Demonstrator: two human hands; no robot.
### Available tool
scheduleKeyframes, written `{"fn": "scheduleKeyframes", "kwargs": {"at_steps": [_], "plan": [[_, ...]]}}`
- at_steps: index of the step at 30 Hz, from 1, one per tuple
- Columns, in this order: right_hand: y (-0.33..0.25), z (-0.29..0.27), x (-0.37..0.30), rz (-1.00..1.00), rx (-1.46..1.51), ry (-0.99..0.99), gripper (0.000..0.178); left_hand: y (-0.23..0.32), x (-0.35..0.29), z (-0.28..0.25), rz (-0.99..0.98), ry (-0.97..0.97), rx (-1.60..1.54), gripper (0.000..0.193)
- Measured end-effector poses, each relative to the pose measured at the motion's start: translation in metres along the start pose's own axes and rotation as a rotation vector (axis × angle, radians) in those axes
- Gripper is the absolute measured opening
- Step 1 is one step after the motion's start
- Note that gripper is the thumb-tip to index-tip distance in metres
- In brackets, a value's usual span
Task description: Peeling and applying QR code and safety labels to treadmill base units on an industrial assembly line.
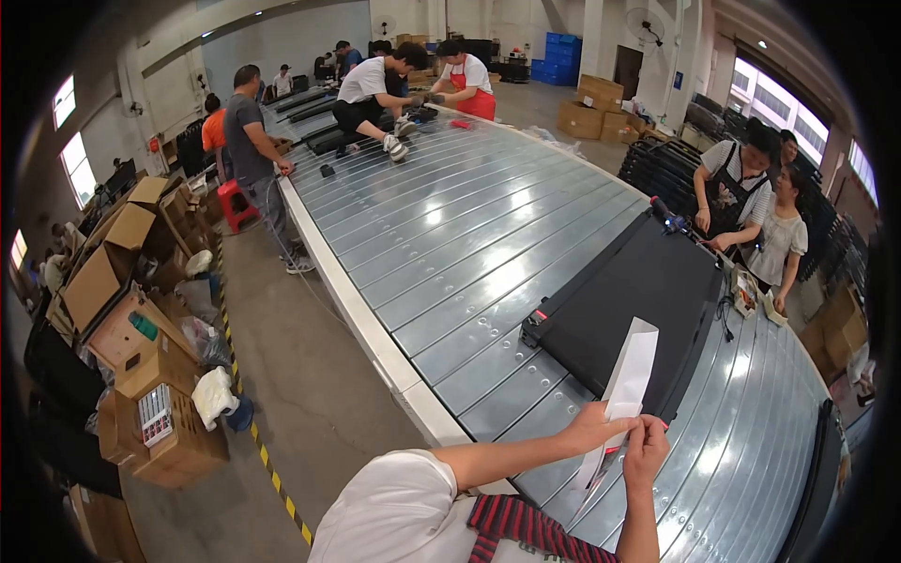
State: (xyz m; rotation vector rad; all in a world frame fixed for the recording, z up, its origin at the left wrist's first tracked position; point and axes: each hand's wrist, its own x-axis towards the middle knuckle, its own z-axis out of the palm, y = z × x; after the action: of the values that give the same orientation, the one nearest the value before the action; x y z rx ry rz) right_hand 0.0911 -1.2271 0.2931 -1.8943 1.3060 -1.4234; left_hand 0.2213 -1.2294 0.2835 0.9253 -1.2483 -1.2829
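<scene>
A long white paper-like strip (631,371) is held upright in front of me, its lower end hanging below my hands. My left hand (595,428) is closed around the strip's middle. My right hand (647,452) is closed beside it, fingertips pinched at the strip's edge and touching the left fingers. Something small and red shows between the hands, too hidden to name. Just beyond my hands, a flat black panel with a dark frame (629,291) lies on the slatted metal table (422,244).
A power drill (668,218) rests at the panel's far corner, near a person in an apron (732,188). A black cable (725,314) lies right of the panel. Someone sits on the table's far end (375,89). Cardboard boxes (169,413) and a red stool (236,206) stand left.
</scene>
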Motion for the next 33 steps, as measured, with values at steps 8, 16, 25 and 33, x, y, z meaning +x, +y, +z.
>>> {"fn": "scheduleKeyframes", "kwargs": {"at_steps": [8, 16, 25, 33], "plan": [[0.018, -0.04, 0.017, 0.153, 0.33, 0.321, 0.015, -0.017, 0.025, -0.02, 0.076, 0.16, 0.124, 0.03], [-0.035, -0.006, -0.009, -0.419, -0.333, -0.218, 0.007, -0.035, 0.025, -0.003, -0.004, 0.057, -0.02, 0.03], [-0.031, -0.034, 0.014, -0.34, -0.189, -0.21, 0.015, 0.0, 0.023, 0.004, 0.265, -0.13, 0.336, 0.022], [-0.006, -0.041, 0.014, -0.285, -0.065, -0.248, 0.009, 0.0, 0.028, 0.016, 0.09, -0.125, 0.351, 0.032]]}}
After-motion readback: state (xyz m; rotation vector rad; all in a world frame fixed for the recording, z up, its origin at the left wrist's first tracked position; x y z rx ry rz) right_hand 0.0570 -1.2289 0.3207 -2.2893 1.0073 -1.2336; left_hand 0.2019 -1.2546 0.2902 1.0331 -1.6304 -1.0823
